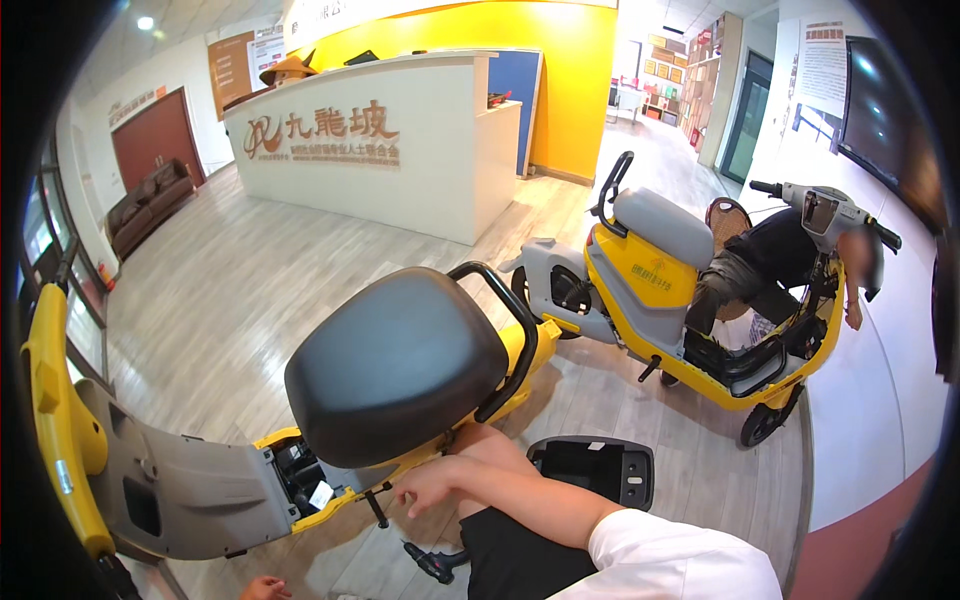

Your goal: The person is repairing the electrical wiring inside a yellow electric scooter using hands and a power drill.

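In front of me stands a yellow and grey electric scooter (195, 485) with a black seat (400, 365). Its floor section is uncovered, showing a dark compartment (300, 470) with black parts and a white label. My right hand (428, 485) hangs beside the scooter's lower edge, close to a short black foot peg (378, 508). Its fingers are loosely apart and nothing shows in them. Only a little of my left hand (265, 588) enters at the bottom edge; most of its fingers are cut off. A black power drill (434, 562) lies on the floor by my leg.
A black plastic tray-like part (635, 475) rests on the floor to my right. Beyond it stands a second yellow scooter (650, 275), with another person (770, 255) bent over behind it. Farther back are a white reception counter (365, 140) and a brown sofa (150, 205).
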A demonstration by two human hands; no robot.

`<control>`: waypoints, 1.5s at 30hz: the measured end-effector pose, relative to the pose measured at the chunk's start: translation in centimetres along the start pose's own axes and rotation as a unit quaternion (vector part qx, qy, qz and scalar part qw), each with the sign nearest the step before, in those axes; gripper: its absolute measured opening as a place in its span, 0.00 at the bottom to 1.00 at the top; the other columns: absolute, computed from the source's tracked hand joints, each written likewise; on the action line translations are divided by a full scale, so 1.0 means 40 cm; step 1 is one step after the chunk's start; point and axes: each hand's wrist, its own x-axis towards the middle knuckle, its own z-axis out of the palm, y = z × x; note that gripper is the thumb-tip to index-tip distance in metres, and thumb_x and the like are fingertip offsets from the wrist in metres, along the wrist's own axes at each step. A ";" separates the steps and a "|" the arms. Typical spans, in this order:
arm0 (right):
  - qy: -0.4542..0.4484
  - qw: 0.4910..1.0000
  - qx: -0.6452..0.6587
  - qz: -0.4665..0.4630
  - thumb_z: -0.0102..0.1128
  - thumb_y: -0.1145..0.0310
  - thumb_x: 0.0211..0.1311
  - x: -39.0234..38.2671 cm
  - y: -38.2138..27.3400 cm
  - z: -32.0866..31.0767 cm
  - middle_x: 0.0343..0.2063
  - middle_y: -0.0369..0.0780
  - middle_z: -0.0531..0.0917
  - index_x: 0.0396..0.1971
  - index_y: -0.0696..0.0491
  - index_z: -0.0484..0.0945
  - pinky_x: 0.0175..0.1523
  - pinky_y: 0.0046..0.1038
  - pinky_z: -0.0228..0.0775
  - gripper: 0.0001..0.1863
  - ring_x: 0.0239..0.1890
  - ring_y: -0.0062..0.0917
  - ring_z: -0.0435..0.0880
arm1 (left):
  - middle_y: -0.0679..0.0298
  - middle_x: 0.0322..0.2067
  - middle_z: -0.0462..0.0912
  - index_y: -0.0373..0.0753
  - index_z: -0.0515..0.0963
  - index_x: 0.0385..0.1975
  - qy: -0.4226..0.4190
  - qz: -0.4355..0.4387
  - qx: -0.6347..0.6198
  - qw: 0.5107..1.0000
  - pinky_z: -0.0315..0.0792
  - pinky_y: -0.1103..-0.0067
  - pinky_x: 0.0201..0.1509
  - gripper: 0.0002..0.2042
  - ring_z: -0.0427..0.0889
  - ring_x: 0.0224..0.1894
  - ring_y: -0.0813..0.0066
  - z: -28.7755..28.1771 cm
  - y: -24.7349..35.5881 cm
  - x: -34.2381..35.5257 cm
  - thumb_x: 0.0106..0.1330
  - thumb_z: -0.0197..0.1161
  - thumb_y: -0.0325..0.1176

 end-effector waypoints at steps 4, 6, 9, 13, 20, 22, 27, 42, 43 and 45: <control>0.004 1.000 0.004 -0.001 0.70 0.52 0.63 -0.003 0.000 0.002 0.45 0.46 0.87 0.55 0.53 0.81 0.53 0.40 0.77 0.26 0.49 0.39 0.86 | 0.61 0.49 0.89 0.49 0.67 0.71 -0.014 -0.017 -0.013 1.000 0.75 0.65 0.38 0.32 0.88 0.42 0.64 0.006 0.001 -0.002 0.72 0.63 0.57; 0.004 1.000 0.000 -0.002 0.70 0.52 0.63 -0.004 -0.001 0.002 0.45 0.46 0.88 0.55 0.53 0.81 0.53 0.40 0.77 0.26 0.49 0.39 0.86 | 0.61 0.48 0.89 0.46 0.76 0.62 -0.009 -0.011 -0.012 1.000 0.75 0.65 0.38 0.25 0.87 0.41 0.65 0.007 -0.002 -0.005 0.73 0.62 0.56; 0.010 1.000 0.024 0.008 0.69 0.53 0.63 -0.008 -0.005 0.001 0.47 0.46 0.88 0.55 0.52 0.81 0.53 0.40 0.77 0.25 0.49 0.39 0.87 | 0.53 0.46 0.91 0.36 0.77 0.57 0.005 0.009 -0.005 1.000 0.80 0.58 0.47 0.16 0.91 0.46 0.56 0.005 -0.008 -0.009 0.80 0.57 0.40; 0.004 0.999 0.041 -0.015 0.70 0.55 0.62 -0.021 -0.020 -0.011 0.35 0.42 0.89 0.43 0.53 0.88 0.44 0.38 0.76 0.18 0.40 0.34 0.88 | 0.54 0.46 0.91 0.37 0.78 0.56 -0.002 0.000 -0.035 0.999 0.79 0.57 0.48 0.15 0.91 0.46 0.56 0.001 -0.018 0.001 0.79 0.58 0.40; -0.009 0.999 0.037 -0.020 0.71 0.58 0.61 -0.041 -0.036 -0.020 0.24 0.41 0.88 0.33 0.54 0.90 0.35 0.36 0.71 0.14 0.27 0.29 0.85 | 0.53 0.48 0.90 0.38 0.77 0.57 -0.024 0.000 -0.033 0.999 0.79 0.57 0.48 0.17 0.90 0.48 0.56 -0.014 -0.037 0.018 0.78 0.60 0.42; 0.001 0.999 0.040 -0.019 0.71 0.57 0.61 -0.040 -0.031 -0.019 0.25 0.41 0.89 0.34 0.54 0.90 0.36 0.36 0.72 0.14 0.27 0.29 0.85 | 0.54 0.49 0.90 0.38 0.77 0.57 -0.017 0.000 -0.031 0.999 0.79 0.57 0.48 0.17 0.90 0.48 0.57 -0.012 -0.029 0.015 0.78 0.60 0.43; -0.017 0.999 0.024 -0.041 0.70 0.54 0.62 -0.031 -0.019 -0.017 0.32 0.39 0.92 0.38 0.48 0.93 0.40 0.36 0.76 0.14 0.36 0.31 0.89 | 0.56 0.47 0.91 0.39 0.78 0.59 -0.008 0.002 -0.023 1.000 0.82 0.63 0.39 0.19 0.91 0.43 0.62 0.006 -0.020 0.001 0.78 0.60 0.45; -0.042 0.995 0.091 0.026 0.67 0.55 0.70 -0.078 -0.072 -0.083 0.47 0.44 0.88 0.59 0.55 0.82 0.57 0.32 0.76 0.24 0.50 0.31 0.86 | 0.63 0.50 0.89 0.45 0.76 0.62 0.005 -0.001 -0.008 1.000 0.79 0.63 0.43 0.21 0.89 0.46 0.66 0.052 0.032 -0.063 0.78 0.57 0.50; -0.041 0.995 0.090 0.023 0.67 0.55 0.71 -0.078 -0.072 -0.085 0.46 0.44 0.88 0.59 0.55 0.81 0.56 0.32 0.76 0.24 0.49 0.31 0.86 | 0.63 0.50 0.89 0.45 0.76 0.62 0.006 -0.008 0.000 1.000 0.79 0.63 0.43 0.21 0.89 0.46 0.66 0.051 0.036 -0.065 0.78 0.57 0.50; -0.046 0.994 0.091 0.028 0.67 0.56 0.71 -0.077 -0.067 -0.086 0.45 0.44 0.88 0.60 0.55 0.81 0.56 0.33 0.76 0.24 0.48 0.32 0.86 | 0.63 0.51 0.88 0.45 0.76 0.62 0.000 0.000 -0.003 1.000 0.79 0.62 0.44 0.21 0.89 0.47 0.66 0.050 0.039 -0.063 0.78 0.57 0.50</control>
